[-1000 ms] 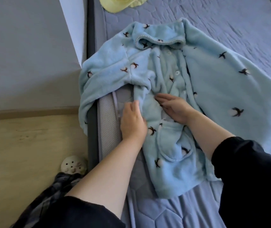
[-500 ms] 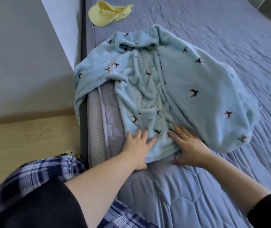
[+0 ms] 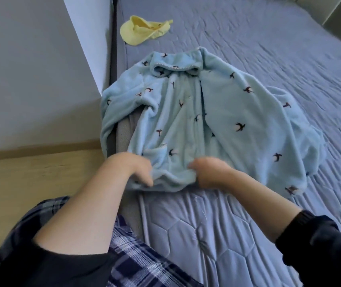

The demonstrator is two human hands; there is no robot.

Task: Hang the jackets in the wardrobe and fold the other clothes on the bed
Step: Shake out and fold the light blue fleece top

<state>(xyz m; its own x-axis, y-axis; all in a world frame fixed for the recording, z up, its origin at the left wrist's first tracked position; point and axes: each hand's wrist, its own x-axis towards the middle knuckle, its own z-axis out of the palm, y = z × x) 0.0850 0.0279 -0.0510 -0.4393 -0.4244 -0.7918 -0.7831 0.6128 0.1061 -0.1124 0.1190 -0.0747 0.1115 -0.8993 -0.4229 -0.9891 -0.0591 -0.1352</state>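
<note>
A light blue fleece top (image 3: 223, 121) with dark bird prints lies front up on the blue quilted bed (image 3: 269, 38), collar away from me. Its left sleeve hangs over the bed's left edge. My left hand (image 3: 132, 168) grips the bottom hem at its left part, fingers curled into the fabric. My right hand (image 3: 209, 172) grips the same hem a little to the right. Both hands bunch the hem and lift it slightly off the mattress.
A yellow cap (image 3: 142, 31) lies on the bed beyond the top's collar. A grey wall or panel (image 3: 30, 69) stands to the left of the bed, above a wooden floor (image 3: 30, 187). My plaid trousers (image 3: 136, 255) fill the lower left.
My hands slid down the top's front from its middle to the hem, lay flat there half a second ago, and have now curled round the hem. The camera has drawn back.
</note>
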